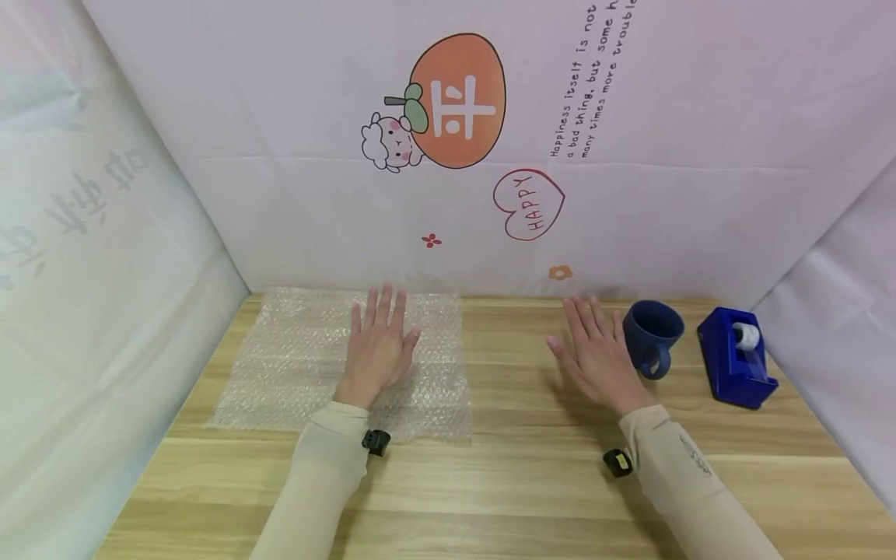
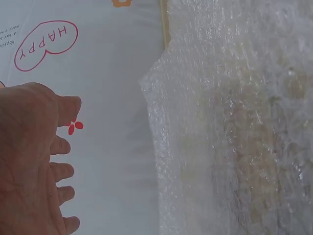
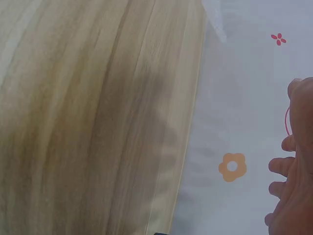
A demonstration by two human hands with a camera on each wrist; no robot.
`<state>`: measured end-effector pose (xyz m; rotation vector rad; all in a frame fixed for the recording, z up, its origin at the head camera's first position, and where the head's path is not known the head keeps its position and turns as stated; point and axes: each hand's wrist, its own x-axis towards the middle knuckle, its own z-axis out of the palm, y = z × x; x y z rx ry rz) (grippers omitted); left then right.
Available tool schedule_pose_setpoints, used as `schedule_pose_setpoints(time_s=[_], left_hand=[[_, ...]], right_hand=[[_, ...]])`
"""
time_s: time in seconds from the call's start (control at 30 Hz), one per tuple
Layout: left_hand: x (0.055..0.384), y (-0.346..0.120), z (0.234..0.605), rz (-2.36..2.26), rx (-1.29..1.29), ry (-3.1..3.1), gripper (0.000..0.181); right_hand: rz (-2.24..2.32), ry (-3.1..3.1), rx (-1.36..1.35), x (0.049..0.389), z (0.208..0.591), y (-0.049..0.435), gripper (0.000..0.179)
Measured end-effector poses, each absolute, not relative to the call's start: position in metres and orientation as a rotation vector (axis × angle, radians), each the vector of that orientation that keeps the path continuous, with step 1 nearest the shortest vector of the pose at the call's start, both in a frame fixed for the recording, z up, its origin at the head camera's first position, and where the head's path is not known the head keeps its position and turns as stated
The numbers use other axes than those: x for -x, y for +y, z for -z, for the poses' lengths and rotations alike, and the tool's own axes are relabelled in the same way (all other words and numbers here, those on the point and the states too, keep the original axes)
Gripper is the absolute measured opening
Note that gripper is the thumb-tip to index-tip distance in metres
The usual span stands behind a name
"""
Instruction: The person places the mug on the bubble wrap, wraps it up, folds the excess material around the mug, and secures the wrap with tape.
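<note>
A sheet of bubble wrap (image 1: 280,373) lies flat on the left part of the table. Over it is my left hand (image 1: 379,350), palm down with straight, spread fingers that hold nothing. In the left wrist view the bubble wrap (image 2: 215,122) fills the right side, apart from the palm. My right hand (image 1: 598,358), also palm down and empty, hovers above the wood with its fingers extended. Just right of it stands a dark blue mug (image 1: 651,330), upright, its handle toward the front. The right wrist view shows bare wood and the hand's (image 3: 298,171) edge.
A blue tape dispenser (image 1: 735,358) with a small roll of tape stands right of the mug. White printed cloth (image 1: 315,210) rises behind the wooden table (image 1: 518,482), and more cloth hangs at both sides.
</note>
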<state>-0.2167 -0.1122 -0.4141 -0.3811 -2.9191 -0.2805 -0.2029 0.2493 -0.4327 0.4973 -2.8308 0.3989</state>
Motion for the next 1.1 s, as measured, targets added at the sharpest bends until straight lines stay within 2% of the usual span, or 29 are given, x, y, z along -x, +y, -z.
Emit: schedule_pose_setpoints(time_s=[0.43, 0.77, 0.87, 1.1], left_hand=[[0.204, -0.092, 0.420, 0.374, 0.547, -2.913, 0.062], [0.190, -0.073, 0.425, 0.503, 0.749, -3.057, 0.041], [0.185, -0.066, 0.425, 0.515, 0.788, -3.127, 0.048], [0.177, -0.051, 0.431, 0.380, 0.774, -3.177, 0.080]], right_hand=[[-0.457, -2.850, -0.520, 0.193, 0.440, 0.251, 0.069], [-0.482, -2.856, -0.527, 0.184, 0.442, 0.247, 0.061], [-0.481, -2.871, -0.522, 0.183, 0.443, 0.246, 0.062], [-0.481, -2.879, -0.538, 0.182, 0.443, 0.243, 0.061]])
